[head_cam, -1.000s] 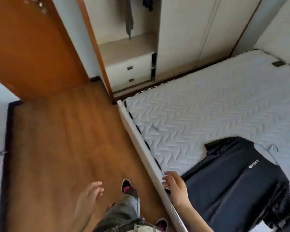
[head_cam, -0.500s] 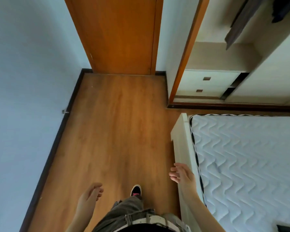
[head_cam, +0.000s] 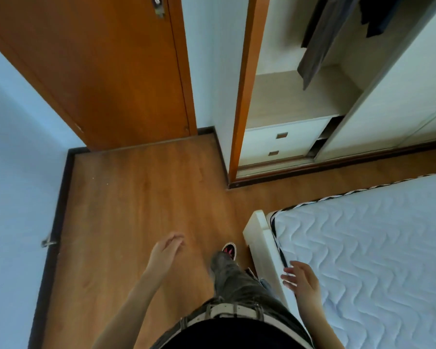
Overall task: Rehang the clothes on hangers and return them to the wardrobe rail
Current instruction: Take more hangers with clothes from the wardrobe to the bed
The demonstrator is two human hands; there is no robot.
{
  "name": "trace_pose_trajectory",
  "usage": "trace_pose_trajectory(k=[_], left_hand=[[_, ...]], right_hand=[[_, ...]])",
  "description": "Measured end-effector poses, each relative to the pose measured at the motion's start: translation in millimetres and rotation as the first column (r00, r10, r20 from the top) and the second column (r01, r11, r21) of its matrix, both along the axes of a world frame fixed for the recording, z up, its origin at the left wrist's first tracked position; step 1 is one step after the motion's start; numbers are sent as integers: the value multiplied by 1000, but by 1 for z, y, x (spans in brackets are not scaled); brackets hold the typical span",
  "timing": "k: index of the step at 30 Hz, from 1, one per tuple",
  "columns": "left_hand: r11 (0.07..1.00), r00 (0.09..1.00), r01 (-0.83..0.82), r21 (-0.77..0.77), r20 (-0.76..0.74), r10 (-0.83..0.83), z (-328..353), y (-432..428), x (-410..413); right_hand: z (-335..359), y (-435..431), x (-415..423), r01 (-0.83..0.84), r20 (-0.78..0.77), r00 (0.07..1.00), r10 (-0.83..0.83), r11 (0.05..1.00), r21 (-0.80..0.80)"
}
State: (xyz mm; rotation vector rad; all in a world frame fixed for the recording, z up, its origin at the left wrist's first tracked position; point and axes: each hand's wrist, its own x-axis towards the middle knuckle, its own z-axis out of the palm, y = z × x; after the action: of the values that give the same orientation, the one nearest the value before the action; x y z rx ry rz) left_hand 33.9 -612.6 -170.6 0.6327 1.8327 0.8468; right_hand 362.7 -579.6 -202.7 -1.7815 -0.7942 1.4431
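- No text, label, brand, number or sign can be read anywhere in the head view.

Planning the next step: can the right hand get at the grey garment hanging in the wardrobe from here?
Probably not yet. The right hand is empty, low beside the bed, and open floor and the drawers separate it from the garment. Nothing blocks the way; a few steps forward should do.
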Motion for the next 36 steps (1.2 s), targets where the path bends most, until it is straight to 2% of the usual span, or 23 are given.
trace_pose_trajectory(k=[3,8,13,16,19,22,25,27,29,32,36], left_hand=[[999,999,-32,-33,36,33,-1,68,-8],[988,998,-44,-147,45,51,-9,149,-46],[983,998,-53,-173,6,55,-12,222,-82],[985,1000,-21,-170,2,22,-17,288,-93],[983,997,80,-168,18,-78,-24,370,-89],[948,955,297,-113,12,-297,-17,461,-63],[812,812,583,-45,-23,-584,9,540,-23],[732,729,681,-22,-68,-681,21,587,3],[681,681,732,21,-79,-728,28,626,28],[659,663,749,76,-56,-747,29,676,68],[696,702,710,103,-38,-711,23,732,122]], right_hand=[[4,83,-20,-30,-5,1000,30,999,19],[38,226,-57,-80,-45,995,88,985,151],[54,329,-78,-74,-63,994,90,971,226],[44,376,-80,-34,-55,997,46,978,204],[31,415,-75,48,-49,998,-41,985,166],[24,447,-61,147,-23,989,-145,979,143],[26,472,-46,254,-3,967,-256,958,135],[29,485,-33,309,13,949,-314,942,134],[29,497,-19,362,18,930,-367,924,127],[25,517,13,424,16,904,-428,900,104],[19,556,65,446,19,894,-448,892,75]])
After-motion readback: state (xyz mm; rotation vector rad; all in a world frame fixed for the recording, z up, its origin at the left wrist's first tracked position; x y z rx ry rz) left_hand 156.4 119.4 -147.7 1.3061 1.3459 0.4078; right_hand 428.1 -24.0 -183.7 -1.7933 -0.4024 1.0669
